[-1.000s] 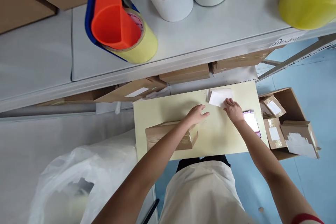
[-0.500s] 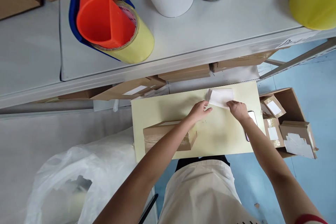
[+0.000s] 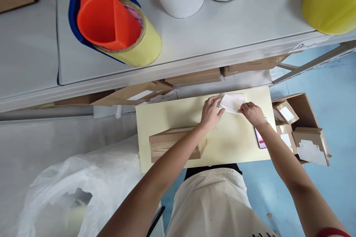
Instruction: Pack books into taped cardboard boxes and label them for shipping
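A small white sheet of paper (image 3: 233, 102), seemingly layered, lies at the far edge of the cream table (image 3: 230, 140). My right hand (image 3: 252, 114) pinches its near right corner between thumb and fingers. At the paper's left end is my left hand (image 3: 210, 113), thumb spread from the fingers, fingertips touching or just beside the edge. Left of it, partly hidden under my left forearm, a taped cardboard box (image 3: 169, 142) rests on the table. A phone (image 3: 260, 137) with a lit screen lies by my right wrist.
A grey shelf (image 3: 222, 26) crosses above, bearing white tape rolls (image 3: 180, 0), a yellow roll (image 3: 328, 7) and an orange-and-blue tape dispenser (image 3: 108, 22). An open carton (image 3: 308, 109) with small boxes stands right. Clear plastic wrapping (image 3: 91, 177) lies left.
My left hand has moved up and slightly left against the paper's left end, its fingers lifted higher. My right hand keeps its pinch. More of the phone shows.
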Demonstrator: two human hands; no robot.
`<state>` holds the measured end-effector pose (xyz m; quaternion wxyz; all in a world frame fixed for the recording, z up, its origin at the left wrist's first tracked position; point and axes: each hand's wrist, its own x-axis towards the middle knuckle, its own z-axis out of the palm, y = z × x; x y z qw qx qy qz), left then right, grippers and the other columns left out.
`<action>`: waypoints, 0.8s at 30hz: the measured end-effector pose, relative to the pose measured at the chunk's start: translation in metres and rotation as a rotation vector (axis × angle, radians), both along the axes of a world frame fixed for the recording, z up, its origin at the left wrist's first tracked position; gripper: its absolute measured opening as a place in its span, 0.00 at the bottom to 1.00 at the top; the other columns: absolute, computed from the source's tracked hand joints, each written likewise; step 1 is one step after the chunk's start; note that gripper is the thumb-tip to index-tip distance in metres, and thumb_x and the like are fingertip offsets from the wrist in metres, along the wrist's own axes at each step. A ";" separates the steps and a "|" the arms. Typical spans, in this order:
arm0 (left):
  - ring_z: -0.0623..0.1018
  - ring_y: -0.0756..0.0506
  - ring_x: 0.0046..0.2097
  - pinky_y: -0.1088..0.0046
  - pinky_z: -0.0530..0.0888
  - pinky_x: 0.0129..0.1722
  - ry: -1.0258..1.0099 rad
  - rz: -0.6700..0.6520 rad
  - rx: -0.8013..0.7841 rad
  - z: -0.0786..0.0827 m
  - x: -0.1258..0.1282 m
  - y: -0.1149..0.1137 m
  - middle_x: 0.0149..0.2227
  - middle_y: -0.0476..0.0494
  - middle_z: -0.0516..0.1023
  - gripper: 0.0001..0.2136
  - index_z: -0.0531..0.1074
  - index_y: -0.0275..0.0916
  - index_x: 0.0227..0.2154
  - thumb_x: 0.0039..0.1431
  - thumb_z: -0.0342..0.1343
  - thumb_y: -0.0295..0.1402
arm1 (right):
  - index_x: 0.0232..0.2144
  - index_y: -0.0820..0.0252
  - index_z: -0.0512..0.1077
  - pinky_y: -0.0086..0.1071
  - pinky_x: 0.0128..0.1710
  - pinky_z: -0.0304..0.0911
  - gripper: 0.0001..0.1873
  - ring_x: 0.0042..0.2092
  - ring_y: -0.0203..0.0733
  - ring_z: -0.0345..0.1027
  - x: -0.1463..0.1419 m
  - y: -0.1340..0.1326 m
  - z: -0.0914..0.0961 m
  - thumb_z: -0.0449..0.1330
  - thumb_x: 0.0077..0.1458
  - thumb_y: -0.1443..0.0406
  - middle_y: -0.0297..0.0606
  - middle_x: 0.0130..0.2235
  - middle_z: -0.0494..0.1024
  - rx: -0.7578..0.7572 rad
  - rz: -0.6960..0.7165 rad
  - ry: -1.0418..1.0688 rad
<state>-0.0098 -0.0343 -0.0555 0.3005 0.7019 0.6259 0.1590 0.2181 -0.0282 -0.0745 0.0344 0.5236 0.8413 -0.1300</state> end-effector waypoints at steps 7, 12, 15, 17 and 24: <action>0.73 0.40 0.50 0.56 0.61 0.56 0.086 -0.354 0.021 0.005 0.013 0.016 0.43 0.44 0.80 0.08 0.79 0.43 0.36 0.64 0.54 0.33 | 0.30 0.60 0.73 0.34 0.31 0.50 0.19 0.33 0.44 0.64 -0.001 -0.011 0.011 0.51 0.66 0.57 0.42 0.28 0.75 0.085 0.071 0.083; 0.74 0.42 0.48 0.62 0.63 0.53 0.055 -0.514 0.009 -0.001 0.010 0.022 0.41 0.44 0.79 0.08 0.79 0.43 0.37 0.64 0.54 0.31 | 0.31 0.60 0.74 0.35 0.35 0.51 0.19 0.35 0.45 0.63 0.003 -0.017 0.014 0.49 0.67 0.58 0.42 0.29 0.75 0.095 0.075 0.106; 0.74 0.43 0.48 0.63 0.64 0.53 0.069 -0.564 0.026 -0.001 0.011 0.020 0.41 0.44 0.78 0.07 0.78 0.43 0.35 0.63 0.54 0.29 | 0.31 0.60 0.73 0.36 0.36 0.52 0.20 0.34 0.45 0.62 0.005 -0.021 0.015 0.47 0.68 0.58 0.42 0.29 0.74 0.127 0.053 0.109; 0.75 0.43 0.48 0.64 0.66 0.51 0.069 -0.554 0.034 0.000 0.012 0.016 0.40 0.43 0.78 0.09 0.77 0.42 0.35 0.62 0.52 0.25 | 0.32 0.59 0.73 0.36 0.38 0.54 0.21 0.35 0.45 0.61 0.004 -0.025 0.017 0.45 0.68 0.57 0.41 0.30 0.74 0.167 0.021 0.138; 0.78 0.45 0.43 0.69 0.72 0.45 -0.423 0.062 -0.039 -0.006 0.004 0.000 0.39 0.42 0.80 0.06 0.73 0.39 0.36 0.63 0.51 0.31 | 0.59 0.65 0.59 0.51 0.54 0.57 0.32 0.58 0.58 0.57 -0.011 -0.027 0.014 0.44 0.64 0.47 0.59 0.56 0.64 0.389 -0.388 0.473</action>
